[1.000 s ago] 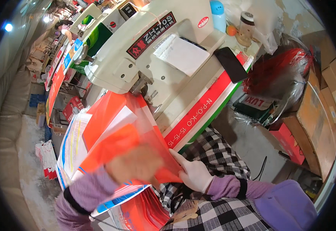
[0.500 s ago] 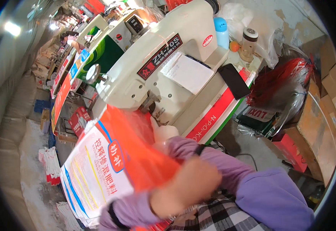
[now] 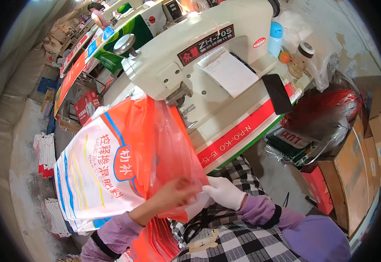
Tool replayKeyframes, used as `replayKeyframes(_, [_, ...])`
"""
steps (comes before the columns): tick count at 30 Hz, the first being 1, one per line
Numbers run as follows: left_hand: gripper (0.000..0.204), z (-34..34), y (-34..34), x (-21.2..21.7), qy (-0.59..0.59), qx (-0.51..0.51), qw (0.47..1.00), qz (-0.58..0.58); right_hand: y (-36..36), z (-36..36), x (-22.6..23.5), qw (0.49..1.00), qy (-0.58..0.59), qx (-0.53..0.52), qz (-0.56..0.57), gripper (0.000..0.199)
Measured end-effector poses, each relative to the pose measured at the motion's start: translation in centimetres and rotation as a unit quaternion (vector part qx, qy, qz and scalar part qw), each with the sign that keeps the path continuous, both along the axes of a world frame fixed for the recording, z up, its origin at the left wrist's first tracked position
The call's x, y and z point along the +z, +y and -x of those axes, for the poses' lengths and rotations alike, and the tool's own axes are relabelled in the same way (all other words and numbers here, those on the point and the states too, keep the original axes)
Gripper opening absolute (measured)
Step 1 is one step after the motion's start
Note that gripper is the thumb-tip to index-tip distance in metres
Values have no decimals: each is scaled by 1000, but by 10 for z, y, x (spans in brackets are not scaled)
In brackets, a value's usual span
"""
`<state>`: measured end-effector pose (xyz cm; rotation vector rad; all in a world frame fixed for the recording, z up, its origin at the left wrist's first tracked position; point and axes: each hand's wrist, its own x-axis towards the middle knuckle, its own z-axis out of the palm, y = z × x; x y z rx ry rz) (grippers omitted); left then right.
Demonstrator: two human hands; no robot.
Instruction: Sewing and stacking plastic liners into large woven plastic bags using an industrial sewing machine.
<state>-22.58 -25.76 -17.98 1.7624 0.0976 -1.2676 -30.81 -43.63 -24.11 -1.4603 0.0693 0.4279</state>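
Note:
An orange and white printed sack (image 3: 90, 170) lies across in front of me, its orange upper part running up to the needle area of a cream industrial sewing machine (image 3: 155, 76). A clear plastic liner (image 3: 177, 148) shows along the sack's right side. My bare left hand (image 3: 176, 194), a little blurred, has its fingers curled on the plastic at the sack's near right corner. Close beside it, my right hand (image 3: 226, 193) in a white glove pinches the edge of that corner. More folded orange sacks (image 3: 155, 240) lie beneath, by my checked apron (image 3: 238, 236).
On the machine table are a notepad (image 3: 229, 72), a black phone (image 3: 278, 94), a blue bottle (image 3: 275, 39), an orange fruit (image 3: 284, 56) and a jar (image 3: 302, 59). Cardboard boxes (image 3: 347, 174) and bagged red strands (image 3: 330, 107) stand right. A person (image 3: 99, 17) is far back left.
My right hand has come away from the needle area, back towards me to the sack's near corner. My left hand has moved left and up. The sack's orange side is spread, with its liner showing.

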Motion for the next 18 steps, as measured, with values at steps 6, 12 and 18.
replayKeyframes(6, [21,11,-19,23,-297,-359,884,34,-22,-23,0,999,26,11,-17,43])
replayKeyframes(12, [17,32,-40,26,-418,-440,792,-62,9,-118,11,919,-87,-20,385,47])
replayKeyframes(18, [26,-30,-3,88,-506,-479,707,120,41,-63,-9,839,-87,70,533,70])
